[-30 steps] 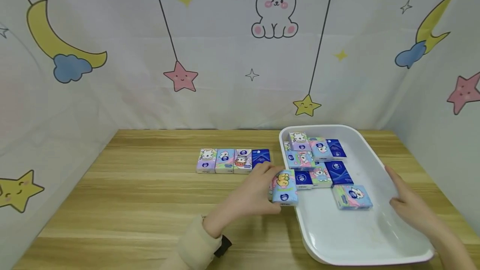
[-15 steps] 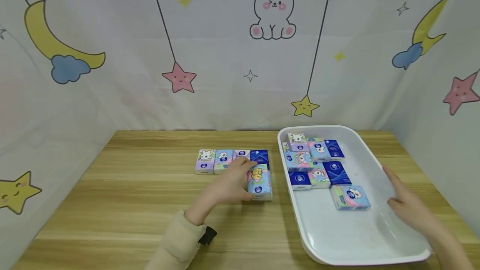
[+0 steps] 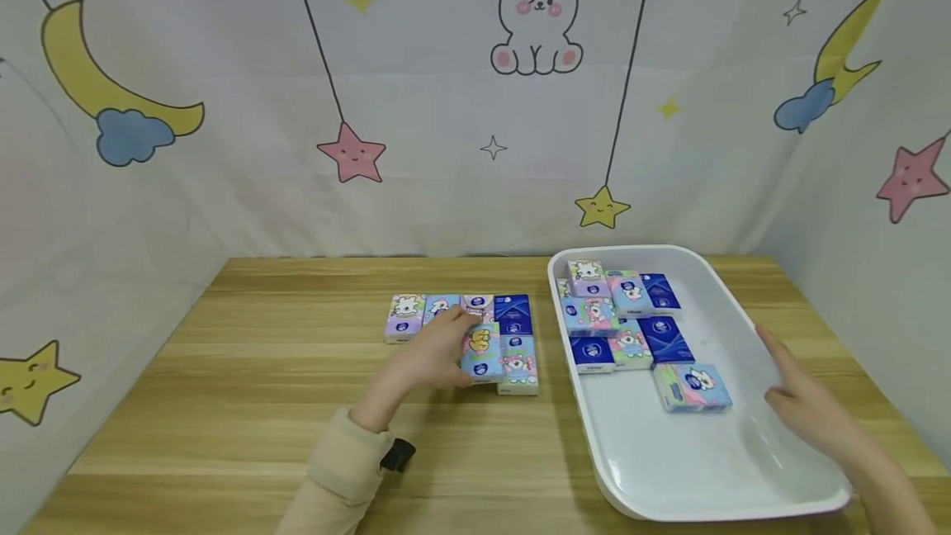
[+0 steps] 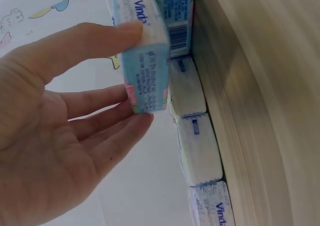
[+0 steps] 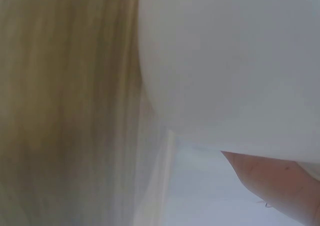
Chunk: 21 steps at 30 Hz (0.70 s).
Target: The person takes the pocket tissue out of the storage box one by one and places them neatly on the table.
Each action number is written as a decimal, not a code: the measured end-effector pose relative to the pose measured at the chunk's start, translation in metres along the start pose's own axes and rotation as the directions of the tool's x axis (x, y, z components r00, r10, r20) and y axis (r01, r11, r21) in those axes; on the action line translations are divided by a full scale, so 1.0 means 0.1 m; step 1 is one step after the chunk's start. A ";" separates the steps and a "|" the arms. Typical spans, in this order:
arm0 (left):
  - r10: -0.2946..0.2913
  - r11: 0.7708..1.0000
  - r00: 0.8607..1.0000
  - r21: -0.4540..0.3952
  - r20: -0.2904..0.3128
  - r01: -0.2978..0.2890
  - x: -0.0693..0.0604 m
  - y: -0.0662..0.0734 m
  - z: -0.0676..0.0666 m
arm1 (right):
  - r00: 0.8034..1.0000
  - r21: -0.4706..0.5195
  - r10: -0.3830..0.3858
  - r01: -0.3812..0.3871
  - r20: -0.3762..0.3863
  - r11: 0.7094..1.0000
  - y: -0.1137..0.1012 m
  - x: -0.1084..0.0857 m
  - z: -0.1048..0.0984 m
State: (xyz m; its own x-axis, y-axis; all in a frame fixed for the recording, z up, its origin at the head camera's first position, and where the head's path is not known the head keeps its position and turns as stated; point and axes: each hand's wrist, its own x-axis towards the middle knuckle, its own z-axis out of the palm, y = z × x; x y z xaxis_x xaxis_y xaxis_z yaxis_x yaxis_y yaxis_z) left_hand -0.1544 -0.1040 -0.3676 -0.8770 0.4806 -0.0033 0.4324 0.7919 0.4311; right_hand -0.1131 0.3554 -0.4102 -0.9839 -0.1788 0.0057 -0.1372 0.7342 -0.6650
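Observation:
My left hand (image 3: 434, 349) pinches a light blue tissue pack (image 3: 483, 349) with yellow figures, between thumb and fingers. In the left wrist view the thumb lies on its Vinda-printed side. The held pack is just in front of a back row of tissue packs on the table, partly hiding them. Beside it, a tissue pack with a pink bear (image 3: 518, 366) lies in front of the row's dark blue pack (image 3: 513, 314). My right hand (image 3: 810, 411) grips the right rim of a white tray (image 3: 669, 469); the right wrist view shows one finger below the rim.
Several tissue packs lie at the tray's left and back, some stacked, including a dark blue one (image 3: 669, 341). A blue-and-green pack (image 3: 694, 388) lies apart near its middle. The wooden table (image 3: 223, 419) meets a printed white curtain (image 3: 416, 213) behind.
My left hand has moved left from the tray's edge to the row. The pink-bear pack now lies on the table, while the light blue one stays held. The right hand keeps its place.

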 end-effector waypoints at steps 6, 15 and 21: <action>-0.035 0.999 0.999 0.028 0.017 0.035 -0.03 -0.05 -0.01 | 1.000 -0.008 -0.018 0.018 -0.013 1.000 0.00 -0.02 0.02; -0.037 0.999 0.999 0.040 0.024 0.036 -0.02 -0.07 0.01 | 1.000 -0.029 -0.021 0.020 -0.020 0.999 0.01 -0.01 0.02; -0.031 0.999 0.998 0.046 0.050 0.029 -0.02 -0.06 0.03 | 1.000 -0.019 -0.019 0.019 -0.016 1.000 0.01 -0.01 0.02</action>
State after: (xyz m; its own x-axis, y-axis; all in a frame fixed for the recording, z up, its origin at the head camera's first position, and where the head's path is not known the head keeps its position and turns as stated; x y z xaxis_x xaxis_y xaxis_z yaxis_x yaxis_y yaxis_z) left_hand -0.1550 -0.1089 -0.3731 -0.8783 0.4740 -0.0621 0.4160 0.8219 0.3891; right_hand -0.1118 0.3547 -0.4124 -0.9828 -0.1823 0.0302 -0.1578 0.7427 -0.6507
